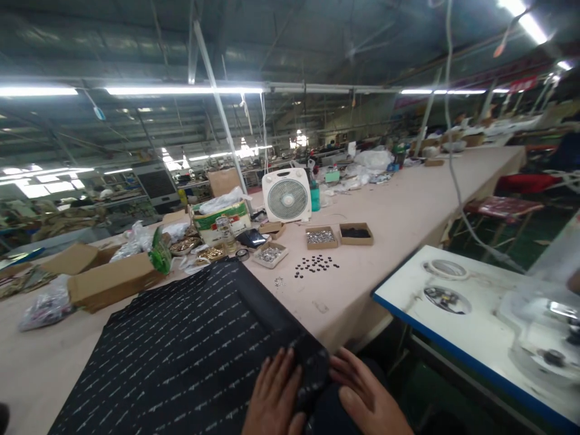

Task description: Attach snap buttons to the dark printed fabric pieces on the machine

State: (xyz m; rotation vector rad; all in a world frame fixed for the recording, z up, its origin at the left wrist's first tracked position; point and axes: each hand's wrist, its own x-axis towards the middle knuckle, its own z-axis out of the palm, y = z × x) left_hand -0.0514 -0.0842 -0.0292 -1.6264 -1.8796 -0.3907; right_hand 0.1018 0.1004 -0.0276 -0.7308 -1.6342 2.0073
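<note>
A black sheet of material with rows of small white print (pixel 181 344) covers the near part of the table and reaches over its front edge. My left hand (pixel 275 393) lies flat on the sheet near that edge, fingers stretched out. Just right of it, my right hand (pixel 369 393) is beside the folded, overhanging corner, its fingers extended and the thumb apart. Whether its fingertips touch the material is hard to tell. Beyond the sheet, small black round pieces (pixel 312 264) are scattered on the table, with a little pile of tiny silvery parts (pixel 280 282) nearby.
Small cardboard trays of metal parts (pixel 321 238) and black pieces (pixel 356 234) stand beyond. Behind them is a white box fan (pixel 287 194). An open carton (pixel 115 278) and plastic bags lie left. A white sewing-machine table (pixel 475 326) stands right; a cable (pixel 449 121) hangs above.
</note>
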